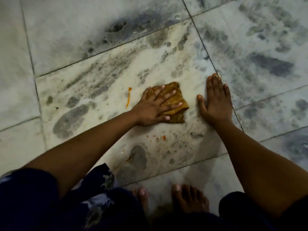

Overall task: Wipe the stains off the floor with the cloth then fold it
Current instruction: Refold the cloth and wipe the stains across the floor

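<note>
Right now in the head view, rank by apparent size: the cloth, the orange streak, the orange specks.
1. cloth, partly under the left hand
2. orange streak
3. orange specks, each tiny

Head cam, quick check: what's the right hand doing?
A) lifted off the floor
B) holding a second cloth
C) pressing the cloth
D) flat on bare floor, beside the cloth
D: the right hand lies palm down on the bare floor, apart from the cloth, which the left hand presses flat; orange stains still show left of it.
</note>
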Motion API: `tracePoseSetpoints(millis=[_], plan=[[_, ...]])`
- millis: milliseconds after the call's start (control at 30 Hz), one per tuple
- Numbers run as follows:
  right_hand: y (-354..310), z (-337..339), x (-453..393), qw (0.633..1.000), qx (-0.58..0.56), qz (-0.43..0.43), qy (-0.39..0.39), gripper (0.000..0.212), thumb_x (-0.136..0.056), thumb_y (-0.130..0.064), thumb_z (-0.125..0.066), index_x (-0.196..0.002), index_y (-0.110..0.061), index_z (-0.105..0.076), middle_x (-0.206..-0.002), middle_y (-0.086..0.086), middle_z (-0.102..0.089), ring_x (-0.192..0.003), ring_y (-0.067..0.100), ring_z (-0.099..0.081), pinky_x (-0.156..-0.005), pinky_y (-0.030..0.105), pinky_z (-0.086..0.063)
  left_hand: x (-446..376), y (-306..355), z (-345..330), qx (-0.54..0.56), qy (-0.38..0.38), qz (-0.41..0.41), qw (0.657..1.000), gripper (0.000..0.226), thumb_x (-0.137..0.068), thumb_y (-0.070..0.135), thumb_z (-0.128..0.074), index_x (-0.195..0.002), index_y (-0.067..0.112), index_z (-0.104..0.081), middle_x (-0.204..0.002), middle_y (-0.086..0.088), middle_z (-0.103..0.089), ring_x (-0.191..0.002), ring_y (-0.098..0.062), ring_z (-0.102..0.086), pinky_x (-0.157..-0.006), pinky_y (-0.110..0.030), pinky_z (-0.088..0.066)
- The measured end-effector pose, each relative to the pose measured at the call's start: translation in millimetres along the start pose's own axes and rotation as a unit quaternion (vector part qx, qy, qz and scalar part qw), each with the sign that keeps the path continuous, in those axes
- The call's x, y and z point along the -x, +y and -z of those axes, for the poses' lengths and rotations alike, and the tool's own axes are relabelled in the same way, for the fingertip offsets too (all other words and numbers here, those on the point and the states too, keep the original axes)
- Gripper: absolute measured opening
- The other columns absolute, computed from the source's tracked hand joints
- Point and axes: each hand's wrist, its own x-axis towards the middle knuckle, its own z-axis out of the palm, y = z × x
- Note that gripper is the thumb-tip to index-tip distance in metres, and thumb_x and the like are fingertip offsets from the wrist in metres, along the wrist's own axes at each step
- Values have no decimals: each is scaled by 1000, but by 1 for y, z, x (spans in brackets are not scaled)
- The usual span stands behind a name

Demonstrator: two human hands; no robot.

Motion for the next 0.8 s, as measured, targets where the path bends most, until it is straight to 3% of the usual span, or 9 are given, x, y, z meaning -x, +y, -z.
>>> tracePoseSetpoints(millis=[100, 233, 400, 567, 667, 800], plan=[[-3, 2, 0, 1000, 1, -3, -6, 77, -88, -53, -13, -150, -8, -9, -158, 12, -7, -146, 22, -5, -117, 35, -1, -27, -14, 24, 30, -1, 83, 996, 60, -94, 58, -30, -143, 48, 3, -157, 7, 17, -143, -29, 20, -109, -58, 9], [-19, 4, 7, 999, -22, -34, -13, 78, -86, -54, -8, -149, -7, -10, -158, 13, -7, -146, 23, -4, -116, 34, 1, -55, -66, 62, 81, 7, 214, 973, 60, -97, 53, -27, -146, 42, 4, -157, 4, 19, -143, -31, 18, -110, -60, 6], [-41, -12, 44, 995, -2, 90, -46, 69, -92, -47, -17, -149, -8, -15, -157, 12, -11, -145, 20, -9, -115, 31, 1, -6, -90, 35, 125, 32, 298, 946, 60, -95, 57, -29, -144, 47, 4, -157, 6, 17, -143, -32, 15, -112, -59, -2], [-46, -15, 45, 997, 1, 73, -39, 68, -92, -46, -21, -149, -8, -18, -156, 12, -15, -144, 22, -14, -116, 35, -4, 58, -23, -27, 103, 39, 222, 969, 67, -77, 79, -2, -135, 50, 14, -151, 10, 23, -142, -33, 18, -110, -60, -1], [-44, -15, 44, 997, 3, 72, -34, 68, -92, -45, -24, -149, -8, -19, -156, 12, -16, -144, 22, -15, -116, 37, -6, 70, 6, -44, 103, 51, 175, 978, 72, -70, 81, 11, -135, 50, 17, -146, 16, 27, -141, -26, 24, -107, -55, 5], [-45, -13, 46, 996, 5, 77, -34, 68, -92, -46, -22, -149, -9, -17, -157, 11, -14, -145, 21, -11, -117, 36, -4, 56, -23, -31, 119, 62, 199, 971, 58, -84, 72, -10, -136, 53, 7, -154, 15, 17, -143, -24, 19, -109, -56, 5]])
